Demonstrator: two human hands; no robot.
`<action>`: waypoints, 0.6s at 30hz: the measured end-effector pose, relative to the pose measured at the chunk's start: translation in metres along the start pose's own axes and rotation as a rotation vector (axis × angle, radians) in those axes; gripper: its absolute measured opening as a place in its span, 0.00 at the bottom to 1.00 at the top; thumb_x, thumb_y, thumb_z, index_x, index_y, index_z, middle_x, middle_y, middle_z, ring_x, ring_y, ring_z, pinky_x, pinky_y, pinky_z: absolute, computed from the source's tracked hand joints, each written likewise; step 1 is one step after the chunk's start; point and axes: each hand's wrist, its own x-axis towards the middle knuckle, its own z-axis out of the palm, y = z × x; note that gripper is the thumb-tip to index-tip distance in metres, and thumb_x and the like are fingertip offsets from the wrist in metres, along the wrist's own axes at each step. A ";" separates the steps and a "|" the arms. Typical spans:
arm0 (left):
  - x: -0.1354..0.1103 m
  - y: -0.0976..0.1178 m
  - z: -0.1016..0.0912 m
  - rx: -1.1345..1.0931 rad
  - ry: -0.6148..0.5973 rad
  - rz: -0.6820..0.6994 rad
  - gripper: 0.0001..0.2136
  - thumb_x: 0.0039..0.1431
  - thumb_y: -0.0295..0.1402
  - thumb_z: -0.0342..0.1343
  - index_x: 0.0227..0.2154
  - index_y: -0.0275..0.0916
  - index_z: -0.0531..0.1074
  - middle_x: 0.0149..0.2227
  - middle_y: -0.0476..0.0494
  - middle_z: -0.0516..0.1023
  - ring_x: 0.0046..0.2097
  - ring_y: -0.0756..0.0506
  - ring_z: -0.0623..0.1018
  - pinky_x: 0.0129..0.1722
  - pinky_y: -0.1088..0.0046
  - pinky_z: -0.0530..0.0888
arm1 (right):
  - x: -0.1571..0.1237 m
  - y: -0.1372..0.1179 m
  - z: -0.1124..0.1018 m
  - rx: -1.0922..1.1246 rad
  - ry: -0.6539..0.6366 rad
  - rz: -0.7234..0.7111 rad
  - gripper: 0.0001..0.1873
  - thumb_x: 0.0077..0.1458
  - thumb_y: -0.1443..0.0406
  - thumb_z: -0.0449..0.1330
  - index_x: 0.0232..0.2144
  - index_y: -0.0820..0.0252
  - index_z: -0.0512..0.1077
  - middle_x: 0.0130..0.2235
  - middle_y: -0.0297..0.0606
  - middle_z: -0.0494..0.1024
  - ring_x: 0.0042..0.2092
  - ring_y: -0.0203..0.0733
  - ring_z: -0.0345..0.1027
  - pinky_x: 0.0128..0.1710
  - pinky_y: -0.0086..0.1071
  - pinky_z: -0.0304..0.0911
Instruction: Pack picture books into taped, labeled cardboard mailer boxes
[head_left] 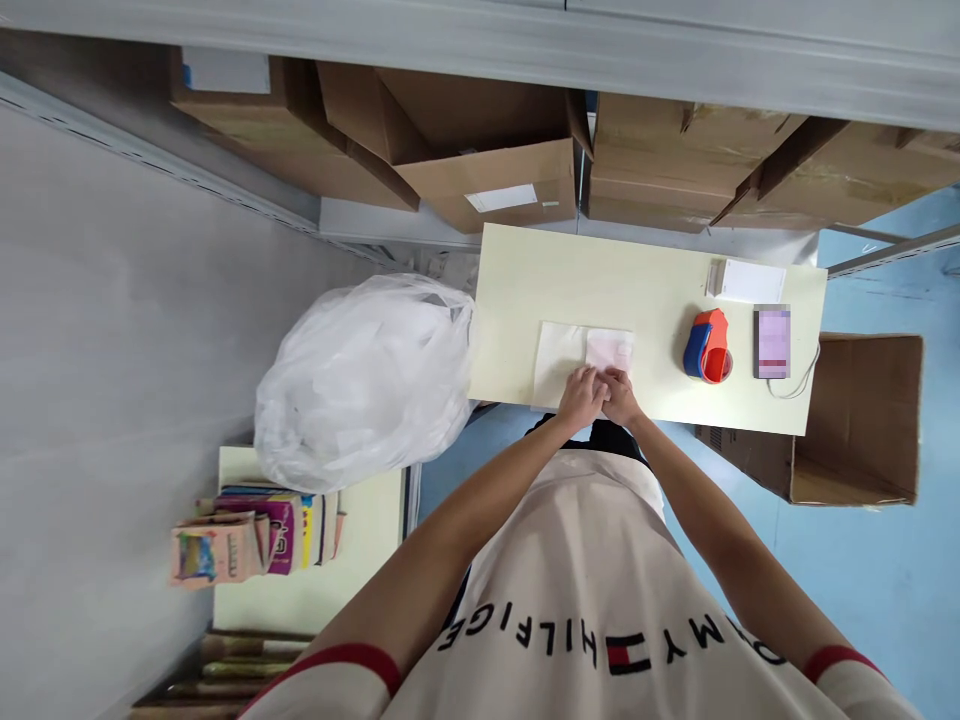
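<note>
A flat white packet (559,355) lies near the front edge of the cream table (645,275). Its right part is a pale pink rectangle (609,347), whose kind I cannot make out. My left hand (581,398) and my right hand (619,398) meet at the near edge of the pink part, fingers bent and closed on it, fingertips almost touching. The hands hide its near side. Right of them stands a red and blue tape dispenser (707,346), apart from both hands.
Behind the tape dispenser lies a stack of white labels (750,281), near a phone (772,342) with a cable. A big plastic bag (367,380) bulges at the table's left. Cardboard boxes (660,150) fill the shelf behind; an open carton (855,400) stands right. Books (281,530) sit lower left.
</note>
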 end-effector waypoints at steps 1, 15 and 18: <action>0.001 0.000 0.001 0.019 -0.024 0.007 0.19 0.63 0.37 0.50 0.54 0.35 0.67 0.57 0.31 0.68 0.61 0.35 0.66 0.63 0.53 0.62 | -0.002 0.001 -0.003 -0.008 0.008 -0.017 0.21 0.42 0.69 0.61 0.43 0.56 0.77 0.49 0.45 0.73 0.57 0.55 0.64 0.62 0.51 0.58; 0.010 -0.008 0.000 -0.145 -0.064 -0.059 0.21 0.60 0.38 0.55 0.54 0.34 0.69 0.58 0.31 0.69 0.62 0.36 0.68 0.64 0.57 0.62 | -0.006 0.008 -0.030 0.475 0.188 0.340 0.20 0.39 0.59 0.60 0.38 0.57 0.68 0.36 0.38 0.77 0.37 0.44 0.70 0.38 0.40 0.68; 0.011 0.002 0.009 -0.292 -0.138 -0.116 0.25 0.60 0.40 0.56 0.58 0.35 0.66 0.61 0.32 0.67 0.61 0.37 0.69 0.61 0.57 0.66 | -0.012 0.001 -0.044 0.470 0.186 0.303 0.18 0.41 0.58 0.61 0.36 0.57 0.67 0.35 0.37 0.76 0.35 0.42 0.69 0.35 0.37 0.67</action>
